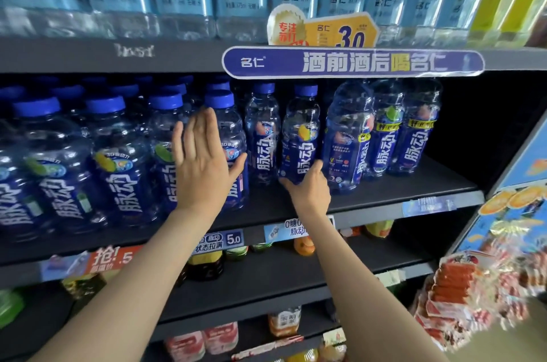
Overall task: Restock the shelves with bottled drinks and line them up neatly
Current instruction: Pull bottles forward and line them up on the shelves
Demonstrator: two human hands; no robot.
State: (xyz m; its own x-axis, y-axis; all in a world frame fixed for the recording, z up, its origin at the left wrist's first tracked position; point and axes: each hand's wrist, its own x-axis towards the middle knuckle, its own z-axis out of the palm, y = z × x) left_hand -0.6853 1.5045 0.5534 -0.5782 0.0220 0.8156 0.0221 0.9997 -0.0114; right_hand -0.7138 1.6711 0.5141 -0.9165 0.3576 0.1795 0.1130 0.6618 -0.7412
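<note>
A shop: stocked drink shelves (384,207) with price tags (233,239)

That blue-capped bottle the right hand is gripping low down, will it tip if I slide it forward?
Probably: the bottle is tall, already tilted, and the right hand holds only its base. It looks full, so likely heavy. Its smooth plastic may slip.

Clear glossy plastic, matt dark shelving.
Blue-capped bottles (299,136): clear glossy plastic w/ shiny film labels; shelf (384,193): matt dark, smooth; price tags (219,240): glossy printed paper/card.
</note>
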